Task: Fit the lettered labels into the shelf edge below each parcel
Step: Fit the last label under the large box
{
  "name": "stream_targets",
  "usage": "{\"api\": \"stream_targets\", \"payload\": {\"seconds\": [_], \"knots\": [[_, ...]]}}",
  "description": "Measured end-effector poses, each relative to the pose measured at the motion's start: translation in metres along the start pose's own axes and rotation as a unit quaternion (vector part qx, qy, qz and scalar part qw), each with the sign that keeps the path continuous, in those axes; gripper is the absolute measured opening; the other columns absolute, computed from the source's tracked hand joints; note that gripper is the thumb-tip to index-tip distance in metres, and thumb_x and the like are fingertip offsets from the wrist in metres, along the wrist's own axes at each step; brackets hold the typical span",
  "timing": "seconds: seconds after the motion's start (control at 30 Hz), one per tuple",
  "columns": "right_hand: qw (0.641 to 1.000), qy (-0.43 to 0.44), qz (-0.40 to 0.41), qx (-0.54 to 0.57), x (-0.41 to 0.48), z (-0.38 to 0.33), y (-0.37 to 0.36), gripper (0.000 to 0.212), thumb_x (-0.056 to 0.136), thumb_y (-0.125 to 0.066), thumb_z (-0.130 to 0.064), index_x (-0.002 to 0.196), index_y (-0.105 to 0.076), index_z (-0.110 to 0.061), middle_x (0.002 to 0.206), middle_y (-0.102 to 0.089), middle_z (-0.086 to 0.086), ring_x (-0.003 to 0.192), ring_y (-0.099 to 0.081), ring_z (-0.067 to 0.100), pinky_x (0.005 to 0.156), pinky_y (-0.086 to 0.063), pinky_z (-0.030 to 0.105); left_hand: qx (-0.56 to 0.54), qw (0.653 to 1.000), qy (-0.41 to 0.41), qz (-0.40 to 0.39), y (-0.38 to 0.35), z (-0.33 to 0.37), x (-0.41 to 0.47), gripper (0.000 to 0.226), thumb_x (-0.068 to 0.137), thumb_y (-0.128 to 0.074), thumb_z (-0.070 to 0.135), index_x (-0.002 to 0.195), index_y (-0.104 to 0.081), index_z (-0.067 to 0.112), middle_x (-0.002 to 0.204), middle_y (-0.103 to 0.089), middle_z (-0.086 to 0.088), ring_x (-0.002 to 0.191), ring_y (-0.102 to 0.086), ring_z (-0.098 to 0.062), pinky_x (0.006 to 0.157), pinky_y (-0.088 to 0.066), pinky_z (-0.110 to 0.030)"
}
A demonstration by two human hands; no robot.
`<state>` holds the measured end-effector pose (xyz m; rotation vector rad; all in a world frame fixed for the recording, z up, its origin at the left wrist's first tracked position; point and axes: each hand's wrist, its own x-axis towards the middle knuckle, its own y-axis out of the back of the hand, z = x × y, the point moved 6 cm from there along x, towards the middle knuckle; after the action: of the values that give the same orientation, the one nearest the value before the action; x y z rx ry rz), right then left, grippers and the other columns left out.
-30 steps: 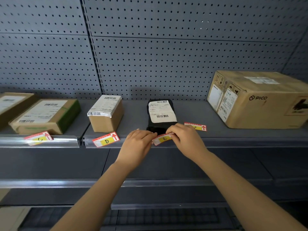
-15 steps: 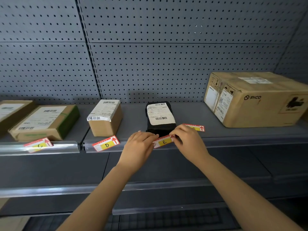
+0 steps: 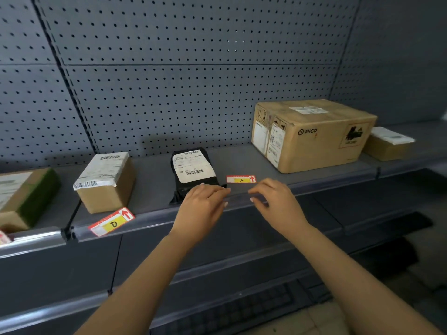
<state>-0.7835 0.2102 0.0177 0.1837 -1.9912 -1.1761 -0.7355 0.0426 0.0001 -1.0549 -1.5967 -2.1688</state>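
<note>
Grey perforated backboard fills the upper frame; below it a grey metal shelf [image 3: 150, 170] runs from lower left to right, fronted by a clear plastic edge strip [image 3: 237, 198].

Change noted: half a second ago a red-and-yellow label marked E was pinched between both hands at centre frame. No E label is seen now. It cannot be told whether it is seated in the strip or hidden behind the left hand [image 3: 204, 201].

Both hands are spread apart along the strip below the black plastic-wrapped parcel [image 3: 193, 172]. The left hand is loosely curled, nothing seen in it. The right hand [image 3: 273, 199] rests its fingertips on the strip, nothing gripped.

Judgement: the E label is probably fitted or being pressed flat.

Remaining: the red-and-yellow D label [image 3: 111, 221], lower left, sits tilted at the strip below the small brown cardboard box [image 3: 106, 180], apparently not seated. The red-and-yellow F label [image 3: 241, 179] lies loose on the shelf, centre, left of the large brown PICO carton [image 3: 312, 134].
</note>
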Motion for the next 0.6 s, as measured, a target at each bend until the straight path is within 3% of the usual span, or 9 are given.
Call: {"api": "stream_targets", "payload": {"seconds": [0.27, 0.6], "knots": [[1.000, 0.000, 0.005, 0.024, 0.014, 0.052, 0.017, 0.015, 0.082, -0.068, -0.013, 0.096, -0.067, -0.017, 0.094, -0.061, 0.000, 0.085, -0.058, 0.021, 0.076, -0.048, 0.039, 0.019, 1.000, 0.007, 0.007, -0.031, 0.018, 0.042, 0.034, 0.088, -0.049, 0.029, 0.112, -0.067, 0.014, 0.104, -0.066, -0.002, 0.092, -0.060, -0.025, 0.087, -0.047, -0.041], [0.992, 0.087, -0.055, 0.076, 0.072, 0.108, -0.010, 0.018, 0.082, -0.068, -0.019, 0.100, -0.067, -0.016, 0.097, -0.061, 0.000, 0.089, -0.057, 0.019, 0.076, -0.047, 0.035, 0.088, 0.991, 0.102, -0.024, -0.071, 0.008, 0.085, 0.034, 0.085, -0.052, 0.028, 0.111, -0.068, 0.013, 0.103, -0.067, -0.003, 0.092, -0.062, -0.026, 0.082, -0.048, -0.039]]}}
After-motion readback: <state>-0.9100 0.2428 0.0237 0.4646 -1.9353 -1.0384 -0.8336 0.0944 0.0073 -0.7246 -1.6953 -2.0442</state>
